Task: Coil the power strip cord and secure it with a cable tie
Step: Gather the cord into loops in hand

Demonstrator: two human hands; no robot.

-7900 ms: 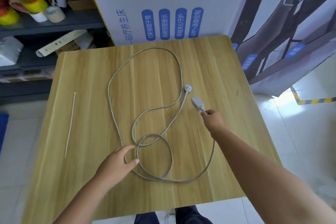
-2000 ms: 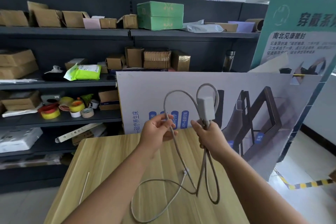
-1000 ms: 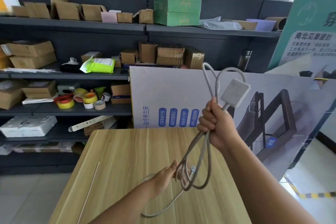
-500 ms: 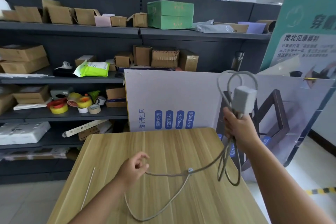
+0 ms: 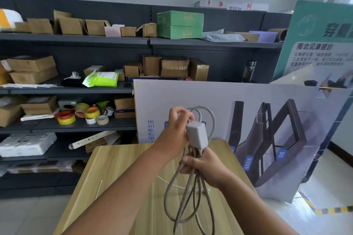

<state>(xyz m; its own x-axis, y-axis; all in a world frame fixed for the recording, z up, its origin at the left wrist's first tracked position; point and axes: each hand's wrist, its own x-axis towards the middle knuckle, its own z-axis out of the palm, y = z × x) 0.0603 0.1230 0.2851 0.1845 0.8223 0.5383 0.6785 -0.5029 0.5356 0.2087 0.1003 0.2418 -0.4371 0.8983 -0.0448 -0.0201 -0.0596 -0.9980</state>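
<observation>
- My right hand [image 5: 205, 166] grips the gathered cord [image 5: 188, 196] loops mid-air above the table [image 5: 107, 173], keeping them bunched
- My left hand [image 5: 176, 129] pinches the top loops beside the socket block [image 5: 197, 134]
- Cable tie [image 5: 98, 189] waits near the table's left edge

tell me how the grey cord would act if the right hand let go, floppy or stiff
Probably floppy: the cord droops in long slack loops below the right hand. The loops would likely spring apart, since only the grip bunches them. The white block at its end may drag it down.
</observation>
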